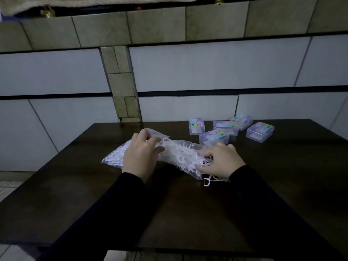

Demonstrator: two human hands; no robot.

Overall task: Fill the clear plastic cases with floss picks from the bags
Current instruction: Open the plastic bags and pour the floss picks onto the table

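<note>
- Fingers [150, 146] of the left hand [140, 157] are curled over the upper left part of the clear bag [120, 157], pinching the loose film near its top edge.
- Right hand [221, 162] rests on the bag's right end, fingers spread and bent into the floss picks [180, 155]. It looks like it is gripping plastic and picks together, but I can't tell exactly which.
- The bag lies flat mid-table on the dark table [188, 213], stuffed with white picks in a tangle.
- One loose floss pick [207, 181] is already out on the table, just below the right hand. A few more stick out by the right wrist.
- Five clear plastic cases [214, 137] sit behind and right of the bag. All look lidded, and none is within the hands.
- Risks:
  - Right end of the bag seems open, so a pull by both hands could dump picks across the table. Cause: opposing tension on thin film.
  - Picks interlock, so grabbing a clump likely drags extras out.
  - Nearest case sits close to the right knuckles and could be knocked by a sweep.
  - Low light and white-on-clear make strays easy to miss.
- Labels: each case has a pastel, iridescent sticker on the lid. Print is too small and blurred to read, and no brand is legible.
</note>
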